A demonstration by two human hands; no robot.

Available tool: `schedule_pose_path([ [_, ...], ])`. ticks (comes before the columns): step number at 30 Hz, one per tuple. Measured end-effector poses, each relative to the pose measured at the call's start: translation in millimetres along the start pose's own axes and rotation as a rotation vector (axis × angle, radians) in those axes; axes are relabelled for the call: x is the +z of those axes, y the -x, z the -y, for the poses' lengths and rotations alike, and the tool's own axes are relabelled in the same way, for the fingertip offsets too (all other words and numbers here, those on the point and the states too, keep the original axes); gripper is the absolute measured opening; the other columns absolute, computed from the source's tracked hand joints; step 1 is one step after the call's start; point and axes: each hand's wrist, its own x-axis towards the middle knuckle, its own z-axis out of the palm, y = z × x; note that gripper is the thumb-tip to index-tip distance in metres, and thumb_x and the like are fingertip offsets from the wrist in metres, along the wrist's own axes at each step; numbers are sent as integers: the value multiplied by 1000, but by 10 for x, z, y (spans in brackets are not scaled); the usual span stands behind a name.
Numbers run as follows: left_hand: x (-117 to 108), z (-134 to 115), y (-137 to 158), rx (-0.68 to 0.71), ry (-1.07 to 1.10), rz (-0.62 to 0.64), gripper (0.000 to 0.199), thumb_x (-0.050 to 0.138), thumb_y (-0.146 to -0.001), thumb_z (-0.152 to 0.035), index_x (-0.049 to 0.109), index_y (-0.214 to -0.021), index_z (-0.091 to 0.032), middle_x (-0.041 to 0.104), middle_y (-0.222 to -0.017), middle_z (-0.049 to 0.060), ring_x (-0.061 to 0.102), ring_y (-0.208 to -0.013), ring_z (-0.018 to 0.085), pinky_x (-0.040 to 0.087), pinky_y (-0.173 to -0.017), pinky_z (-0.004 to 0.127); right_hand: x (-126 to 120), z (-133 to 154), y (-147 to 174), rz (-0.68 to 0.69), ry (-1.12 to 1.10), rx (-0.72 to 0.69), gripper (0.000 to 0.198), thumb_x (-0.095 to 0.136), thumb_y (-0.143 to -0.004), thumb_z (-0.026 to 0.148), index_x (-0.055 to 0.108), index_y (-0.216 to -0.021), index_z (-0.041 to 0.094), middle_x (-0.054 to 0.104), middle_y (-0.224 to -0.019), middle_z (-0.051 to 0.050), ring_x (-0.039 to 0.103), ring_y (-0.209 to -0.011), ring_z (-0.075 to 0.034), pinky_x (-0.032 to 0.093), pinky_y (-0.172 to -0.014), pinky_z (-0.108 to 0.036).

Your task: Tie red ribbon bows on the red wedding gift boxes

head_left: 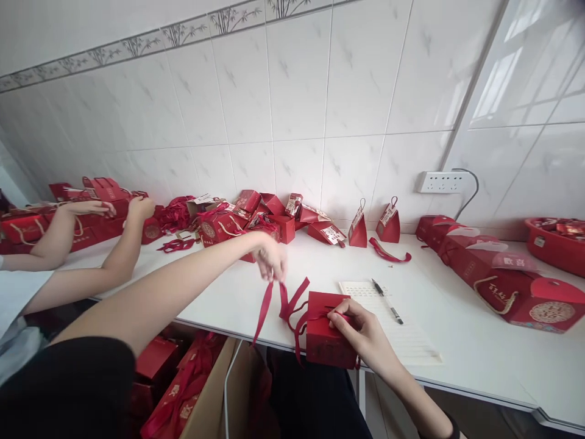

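A small red gift box sits at the table's front edge, right in front of me. My right hand has its thumb and fingers closed at the top of this box, beside a slot and a strip of ribbon there. Loops of dark red ribbon trail from the box's left side. Slightly blurred, my left hand is raised over the table with its fingers pinched on the ribbon, and one end hangs down below it.
A lined paper pad with a pen lies to the right. Two triangular red boxes stand near the wall, beside a loose ribbon. Larger red boxes line the right; others are heaped behind. A co-worker's hands handle boxes at left.
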Motion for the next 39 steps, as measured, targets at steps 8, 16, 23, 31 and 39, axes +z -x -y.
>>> schedule_pose_path([
  [8, -371, -442, -244, 55, -95, -752, 71, 48, -83, -16, 13, -144, -16, -14, -152, 18, 4, -140, 35, 23, -110, 45, 31, -6, 5, -19, -36, -19, 35, 48, -87, 51, 51, -73, 19, 58, -74, -4, 53, -73, -19, 40, -65, -29],
  [16, 504, -247, 223, 158, -221, -239, 33, 46, -86, -38, 64, -102, -16, 59, -121, 13, 47, -121, 32, 35, -102, 44, 23, -30, 14, -39, -95, -43, 35, 50, -86, 50, 52, -73, 18, 59, -75, -5, 54, -75, -19, 41, -68, -29],
  [23, 1338, -128, 799, 60, 328, -300, 31, 45, -85, -47, 56, -88, -19, 63, -87, 1, 59, -80, 16, 45, -75, 27, -83, 43, -27, 19, -405, 15, 33, 63, -78, 49, 59, -75, 17, 66, -84, -7, 60, -80, -18, 45, -73, -28],
  [31, 1404, -119, 704, -11, 429, -270, 33, 47, -82, -52, 46, -77, -20, 43, -65, -6, 39, -56, 9, 33, -55, 22, -322, 137, -71, -135, -419, 61, 31, 61, -80, 47, 63, -77, 16, 65, -82, -5, 61, -77, -16, 47, -71, -27],
  [39, 1513, -146, 704, 42, 472, -228, 38, 45, -84, -52, 44, -69, -18, 38, -64, -5, 35, -59, 10, 30, -57, 23, -506, 91, -25, -167, -235, 144, 36, 58, -80, 50, 55, -71, 16, 60, -69, -2, 59, -66, -14, 46, -60, -25],
])
